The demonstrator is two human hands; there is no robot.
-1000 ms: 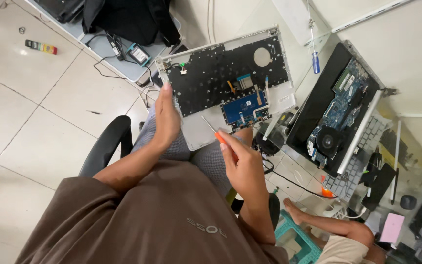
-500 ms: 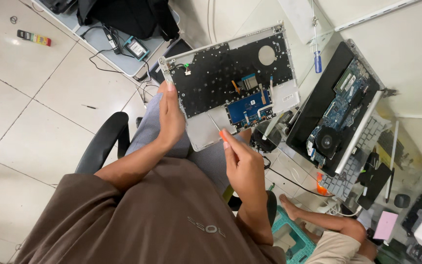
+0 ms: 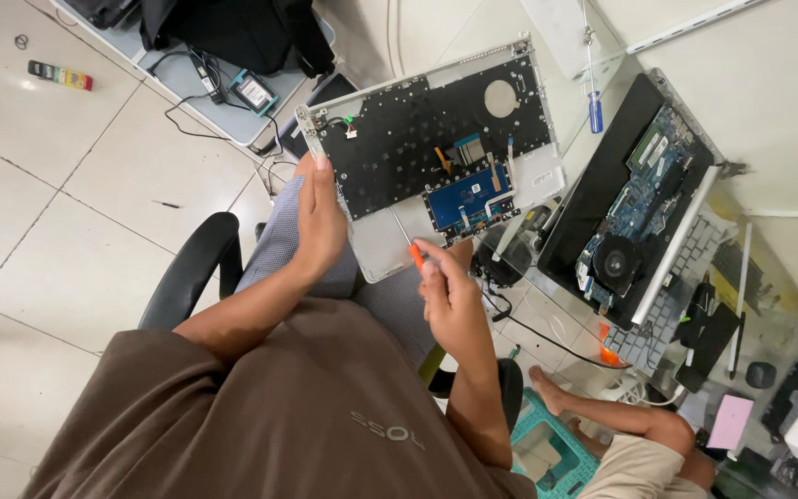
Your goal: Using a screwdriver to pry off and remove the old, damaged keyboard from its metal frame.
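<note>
Sitting in a black chair (image 3: 187,277), the person props an opened laptop shell (image 3: 436,157) on their lap, its inside facing up, with a blue board (image 3: 469,196) set toward its near right part. The left hand (image 3: 320,222) clasps the shell's left edge, fingers wrapped over the rim. The right hand (image 3: 450,296) is closed around a screwdriver (image 3: 408,242) (orange grip, thin shaft), whose tip rests on the pale near part of the shell, just left of the blue board. To the right, on a glass table (image 3: 787,102), lies a second laptop (image 3: 639,203) with its circuitry and fan exposed, and a blue-handled tool (image 3: 595,109) lies near its far end. Someone else's bare leg (image 3: 602,416) stretches under the table, foot near a teal crate (image 3: 547,453).
</note>
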